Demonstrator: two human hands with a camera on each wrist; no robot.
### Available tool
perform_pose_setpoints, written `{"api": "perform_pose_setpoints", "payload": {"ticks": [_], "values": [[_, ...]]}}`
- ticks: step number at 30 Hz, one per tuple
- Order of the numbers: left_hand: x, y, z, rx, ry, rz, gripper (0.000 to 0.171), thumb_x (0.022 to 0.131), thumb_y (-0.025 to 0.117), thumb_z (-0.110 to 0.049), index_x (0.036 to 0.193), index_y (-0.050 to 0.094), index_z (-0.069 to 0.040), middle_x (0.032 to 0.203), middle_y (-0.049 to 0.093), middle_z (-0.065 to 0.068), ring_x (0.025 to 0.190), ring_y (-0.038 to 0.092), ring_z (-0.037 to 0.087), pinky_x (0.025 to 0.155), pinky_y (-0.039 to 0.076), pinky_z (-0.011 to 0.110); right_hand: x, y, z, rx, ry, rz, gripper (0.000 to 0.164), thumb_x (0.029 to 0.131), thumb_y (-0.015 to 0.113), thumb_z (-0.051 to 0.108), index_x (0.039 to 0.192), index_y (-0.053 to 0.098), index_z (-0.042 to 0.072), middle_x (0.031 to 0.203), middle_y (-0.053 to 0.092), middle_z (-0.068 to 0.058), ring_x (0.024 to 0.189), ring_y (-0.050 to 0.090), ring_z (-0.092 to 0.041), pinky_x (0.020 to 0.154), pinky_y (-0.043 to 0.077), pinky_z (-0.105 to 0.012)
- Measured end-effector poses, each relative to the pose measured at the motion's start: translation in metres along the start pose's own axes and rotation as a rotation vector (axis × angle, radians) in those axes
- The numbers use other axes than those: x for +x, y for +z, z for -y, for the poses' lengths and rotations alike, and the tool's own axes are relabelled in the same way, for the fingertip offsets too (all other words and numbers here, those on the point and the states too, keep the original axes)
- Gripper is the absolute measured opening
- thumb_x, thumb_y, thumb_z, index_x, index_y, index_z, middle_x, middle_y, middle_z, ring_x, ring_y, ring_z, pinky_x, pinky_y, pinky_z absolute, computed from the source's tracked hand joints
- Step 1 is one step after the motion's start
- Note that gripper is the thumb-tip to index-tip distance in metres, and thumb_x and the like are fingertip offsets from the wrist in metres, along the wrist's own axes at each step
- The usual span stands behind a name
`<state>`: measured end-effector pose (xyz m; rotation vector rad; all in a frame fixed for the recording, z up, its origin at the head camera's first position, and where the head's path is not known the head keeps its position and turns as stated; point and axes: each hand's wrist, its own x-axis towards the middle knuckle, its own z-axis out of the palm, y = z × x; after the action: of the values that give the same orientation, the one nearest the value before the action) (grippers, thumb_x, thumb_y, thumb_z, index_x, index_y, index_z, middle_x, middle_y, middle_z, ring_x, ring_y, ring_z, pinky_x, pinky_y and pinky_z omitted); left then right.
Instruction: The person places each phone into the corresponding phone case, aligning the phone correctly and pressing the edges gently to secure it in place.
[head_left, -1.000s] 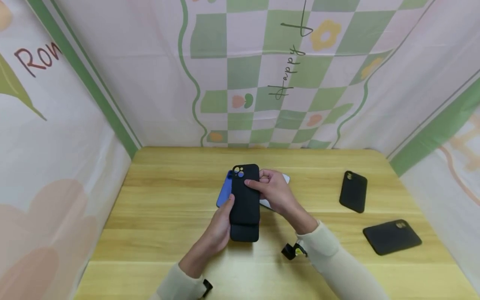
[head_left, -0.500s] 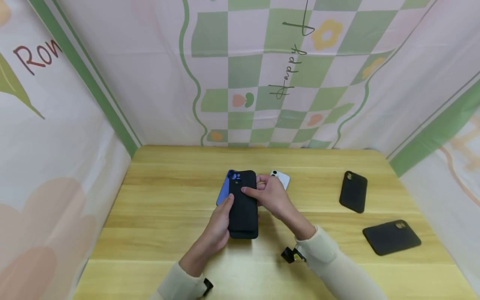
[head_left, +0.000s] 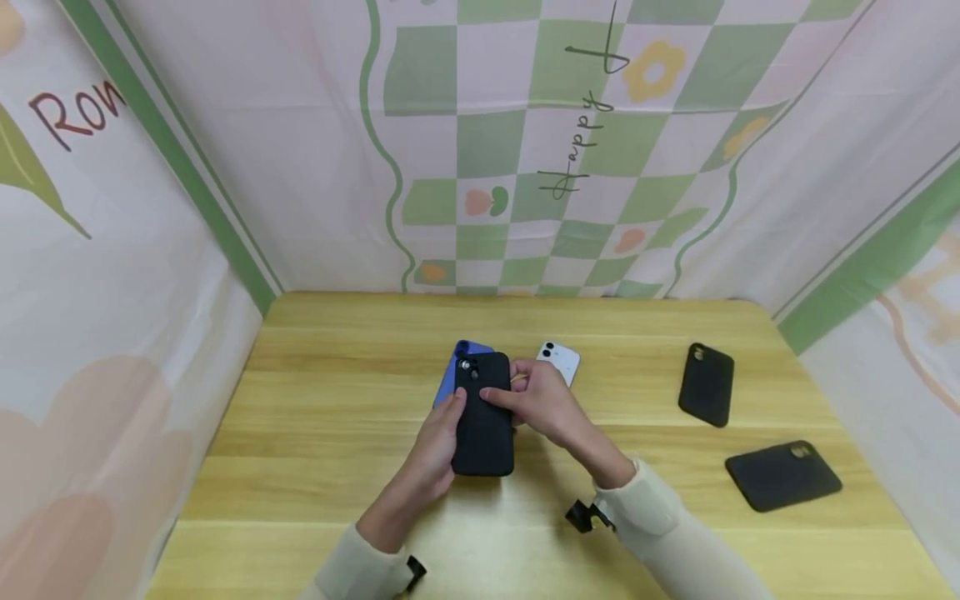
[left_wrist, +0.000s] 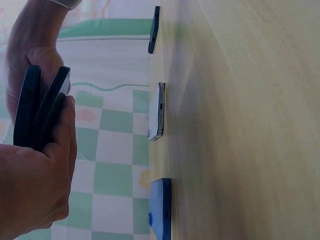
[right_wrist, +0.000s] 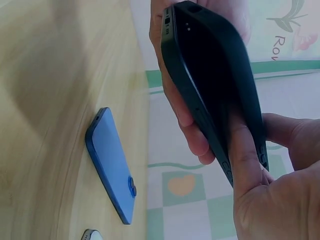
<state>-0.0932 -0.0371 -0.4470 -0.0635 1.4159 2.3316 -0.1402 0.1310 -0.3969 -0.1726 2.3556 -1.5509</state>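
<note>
The case (head_left: 483,437) and dark phone (right_wrist: 172,62) are held over the table (head_left: 300,417), on the near side of the blue phone (head_left: 448,383). Left grip (head_left: 437,437) curls round both; right grip (head_left: 547,398) pinches the case, one finger inside. Case probably light, flexible; dark phone rigid, slippery, best held by edges. Table wood-grained; printed cloth (head_left: 491,154) hangs beyond the blue phone.

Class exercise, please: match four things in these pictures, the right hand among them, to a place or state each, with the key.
Column 1
1. Blue phone
2. White phone
3. Held black case
4. Right hand

Column 2
A. partly behind the right hand, head view
B. fingers pinch the case's edge
C. partly behind the held case, head view
D. gap between it and a held dark phone

Pairs: 1-C, 2-A, 3-D, 4-B
</note>
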Motion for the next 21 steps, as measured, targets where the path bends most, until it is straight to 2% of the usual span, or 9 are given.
{"api": "perform_pose_setpoints", "payload": {"ticks": [5,14,16,21], "values": [[0.000,0.000,0.002,0.016,0.006,-0.003,0.053,0.107,0.031,-0.043,0.145,0.036,-0.007,0.130,0.057,0.017,0.111,0.061,0.025,0.090,0.053,0.038,-0.002,-0.001,-0.001,-0.007,-0.012,0.019,0.025,0.086,0.076,0.017,0.092,0.059,0.000,0.065,0.070,-0.010,0.057,0.069,-0.024,0.055,0.059,-0.043],[0.000,-0.001,0.000,0.055,0.028,-0.019,0.051,0.107,0.032,-0.042,0.144,0.038,-0.008,0.126,0.059,0.018,0.109,0.062,0.025,0.088,0.053,0.036,-0.004,-0.010,0.003,-0.052,-0.027,-0.008,0.026,0.087,0.075,0.018,0.102,0.061,0.001,0.067,0.069,-0.010,0.057,0.069,-0.026,0.053,0.059,-0.037],[-0.001,-0.002,-0.001,0.045,0.028,-0.018,0.050,0.107,0.032,-0.040,0.145,0.037,-0.008,0.127,0.059,0.018,0.109,0.063,0.028,0.088,0.054,0.038,-0.004,-0.013,0.004,-0.101,-0.059,-0.048,0.025,0.087,0.075,0.019,0.100,0.062,0.003,0.067,0.070,-0.008,0.055,0.069,-0.022,0.051,0.058,-0.035],[-0.001,-0.002,-0.001,0.020,0.016,-0.025,0.047,0.107,0.033,-0.037,0.145,0.038,-0.009,0.127,0.059,0.020,0.106,0.066,0.035,0.088,0.055,0.045,-0.002,-0.022,0.007,-0.312,-0.201,-0.178,0.018,0.088,0.074,0.027,0.093,0.067,0.011,0.068,0.069,-0.002,0.055,0.065,-0.013,0.047,0.053,-0.030]]}}
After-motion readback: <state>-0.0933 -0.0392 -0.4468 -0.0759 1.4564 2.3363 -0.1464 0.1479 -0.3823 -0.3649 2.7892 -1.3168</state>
